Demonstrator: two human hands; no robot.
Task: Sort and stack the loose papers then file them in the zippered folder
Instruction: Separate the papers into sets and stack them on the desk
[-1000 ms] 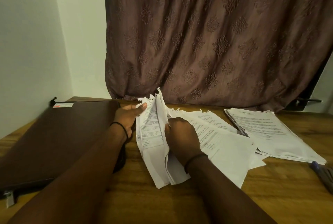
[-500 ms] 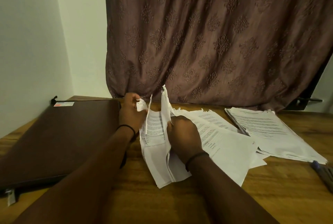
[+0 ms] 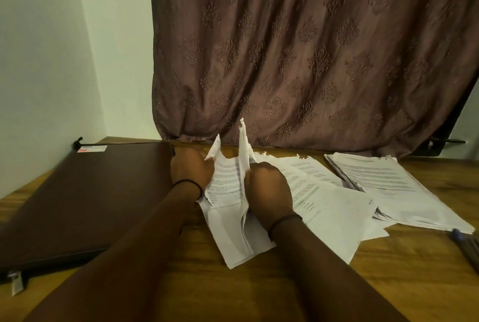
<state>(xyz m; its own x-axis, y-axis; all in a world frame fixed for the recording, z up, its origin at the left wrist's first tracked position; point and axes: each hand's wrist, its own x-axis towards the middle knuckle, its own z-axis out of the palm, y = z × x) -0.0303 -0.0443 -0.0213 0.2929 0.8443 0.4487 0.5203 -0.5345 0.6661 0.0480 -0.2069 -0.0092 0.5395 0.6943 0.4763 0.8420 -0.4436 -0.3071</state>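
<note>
Now: both grips on the loose papers

Just right of the folder [image 3: 85, 192], on the worktop [image 3: 388, 275], the left grip [image 3: 190, 170] has its fingers curled round the ragged edge of a sheet [image 3: 226, 177]. The right grip [image 3: 269, 189], just beside it, is closed round more papers [image 3: 245, 150], held upright. Farther right of the folder lies a flat stack [image 3: 383, 186].

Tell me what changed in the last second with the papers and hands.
The left hand, gripping the left sheets of the paper bundle, has pulled them leftward, fanning it open to a printed page. The right hand stayed clamped on its right side. The zippered folder, the flat stack and the pen have not moved.
</note>
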